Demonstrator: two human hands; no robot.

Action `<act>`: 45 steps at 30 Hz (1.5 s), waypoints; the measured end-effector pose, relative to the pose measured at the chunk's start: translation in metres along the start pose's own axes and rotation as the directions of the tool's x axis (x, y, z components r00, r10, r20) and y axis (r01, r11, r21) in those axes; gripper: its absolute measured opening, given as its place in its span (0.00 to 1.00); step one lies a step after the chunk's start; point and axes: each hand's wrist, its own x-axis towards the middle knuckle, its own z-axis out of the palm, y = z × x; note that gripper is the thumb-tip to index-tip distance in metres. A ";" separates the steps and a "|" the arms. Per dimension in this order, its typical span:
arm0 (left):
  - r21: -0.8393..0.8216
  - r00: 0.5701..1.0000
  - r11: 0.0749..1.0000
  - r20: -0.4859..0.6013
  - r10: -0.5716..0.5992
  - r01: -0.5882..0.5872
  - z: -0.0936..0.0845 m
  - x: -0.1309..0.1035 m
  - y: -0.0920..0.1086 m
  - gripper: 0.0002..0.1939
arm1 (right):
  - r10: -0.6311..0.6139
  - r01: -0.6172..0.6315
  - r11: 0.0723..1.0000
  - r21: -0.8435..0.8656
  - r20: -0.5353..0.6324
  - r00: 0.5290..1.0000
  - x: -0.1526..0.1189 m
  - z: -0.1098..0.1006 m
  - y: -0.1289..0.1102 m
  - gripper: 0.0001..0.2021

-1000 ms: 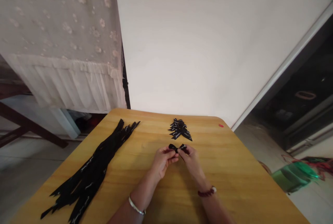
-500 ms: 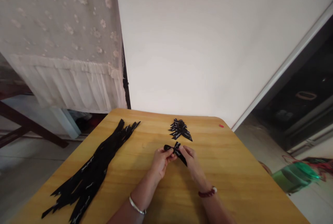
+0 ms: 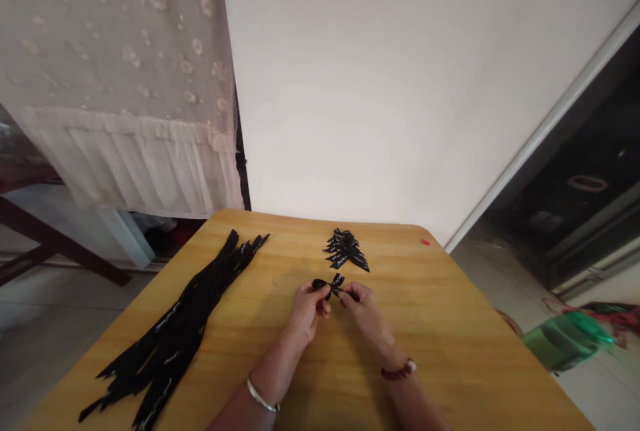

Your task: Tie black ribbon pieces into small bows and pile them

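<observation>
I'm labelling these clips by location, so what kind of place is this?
Probably a room in a home: a floral lace curtain, a small wooden table and a tiled floor suggest it.

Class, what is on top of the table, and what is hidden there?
The table bears long black ribbons, a pile of black bows and a small red piece. Anything beneath them or behind the left hand and right hand cannot be seen.

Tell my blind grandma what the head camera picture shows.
A left hand and a right hand pinch a black ribbon bow over a wooden table. Long black ribbons lie to the left, and a smaller ribbon pile lies beyond the hands.
</observation>
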 end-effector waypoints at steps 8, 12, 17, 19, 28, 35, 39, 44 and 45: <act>-0.099 0.995 0.991 0.058 -0.082 0.088 0.002 -0.002 0.002 0.04 | -0.030 0.032 0.999 -0.035 0.051 0.998 -0.001 0.000 0.002 0.07; -0.091 0.996 0.992 0.030 -0.085 0.088 0.001 -0.001 0.002 0.02 | -0.004 0.004 1.000 0.004 0.050 0.999 -0.001 0.000 0.000 0.07; -0.045 0.997 0.996 0.026 -0.076 0.077 0.000 0.000 0.001 0.03 | 0.094 -0.089 0.971 0.221 -0.009 0.996 -0.002 -0.003 -0.005 0.12; -0.012 0.996 0.996 0.039 -0.084 0.085 -0.001 0.001 0.000 0.04 | 0.133 -0.125 0.951 0.284 -0.009 0.991 -0.002 -0.003 -0.005 0.17; 0.051 0.987 0.991 0.102 -0.126 0.122 -0.002 0.000 -0.005 0.04 | 0.036 -0.034 0.988 0.151 -0.008 0.999 -0.002 -0.003 -0.008 0.14; 0.068 0.986 0.988 0.092 -0.141 0.136 -0.001 0.000 -0.005 0.03 | -0.027 0.028 0.999 0.022 -0.033 0.999 -0.001 -0.001 -0.003 0.13; 0.074 0.987 0.987 0.075 -0.146 0.140 0.000 -0.002 -0.003 0.02 | -0.043 0.042 0.999 -0.013 -0.052 0.998 -0.001 0.000 -0.001 0.13; 0.074 0.986 0.987 0.078 -0.147 0.142 0.002 -0.004 -0.002 0.02 | -0.034 0.032 0.999 -0.016 -0.074 0.997 -0.002 0.001 -0.001 0.13; 0.069 0.986 0.988 0.078 -0.144 0.139 0.002 -0.005 -0.002 0.02 | -0.037 0.036 0.999 -0.014 -0.080 0.996 -0.002 0.002 -0.002 0.13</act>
